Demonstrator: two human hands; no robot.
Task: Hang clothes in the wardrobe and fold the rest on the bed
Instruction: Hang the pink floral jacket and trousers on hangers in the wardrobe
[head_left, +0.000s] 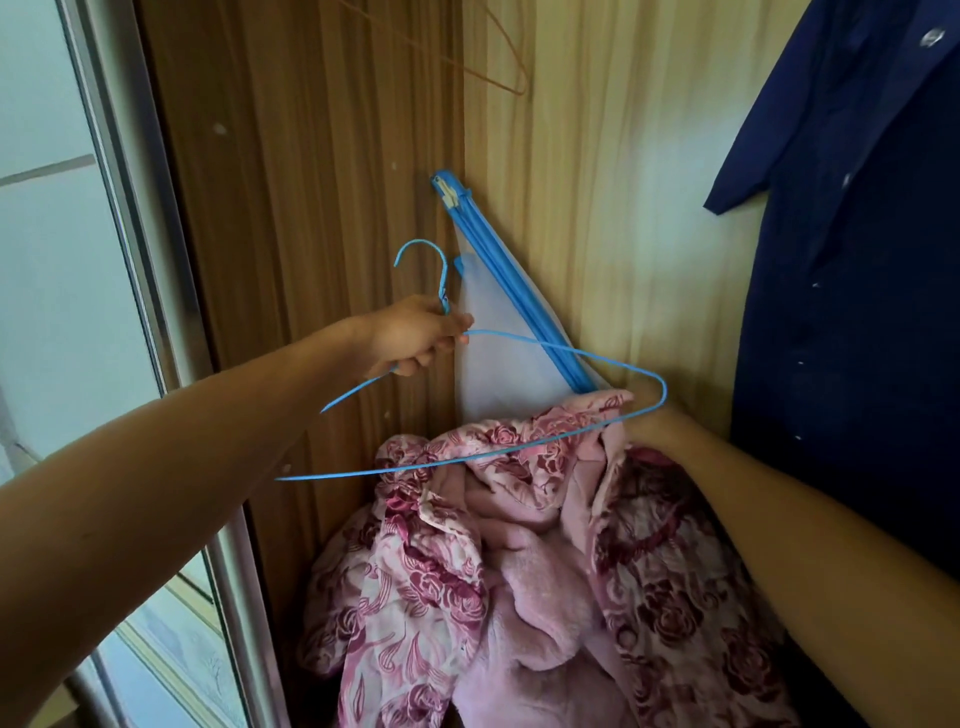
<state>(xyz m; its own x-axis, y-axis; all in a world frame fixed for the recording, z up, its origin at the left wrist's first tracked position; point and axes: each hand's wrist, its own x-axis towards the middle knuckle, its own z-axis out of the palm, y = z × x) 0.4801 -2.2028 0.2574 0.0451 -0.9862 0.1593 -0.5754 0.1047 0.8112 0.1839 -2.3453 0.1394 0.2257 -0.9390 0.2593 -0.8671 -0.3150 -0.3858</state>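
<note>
1. Left hand (415, 335): clamped on the blue wire hanger (467, 458), fingers curled round its neck just under the hook. The hook rises above the knuckles with its open end turned to the left.
2. Hanger position: it is held tilted. One shoulder wire runs from the left hand across to the right hand (652, 415), and the bottom bar sweeps back below the left forearm.
3. Right hand: set at the hanger's far corner, where the wire bends over the wrist. It lies against the top edge of the pink floral garment (519, 571). The fingers are covered by cloth, so whether they are closed on the fabric cannot be told.
4. Garment: bunched in a heap below and between both hands, on the wardrobe floor (fleecy pink lining showing in the middle).
5. Beyond the left hand: a blue folding frame (511, 291) with white mesh (498, 364) leans in the corner of the wooden wardrobe wall (311, 156).
6. Above both hands: an orange wire hanger (519, 88), faint against the panel.
7. Right of the right hand: a navy garment (857, 260) hangs down.
8. Left of the left forearm: a pale door frame (156, 260).
</note>
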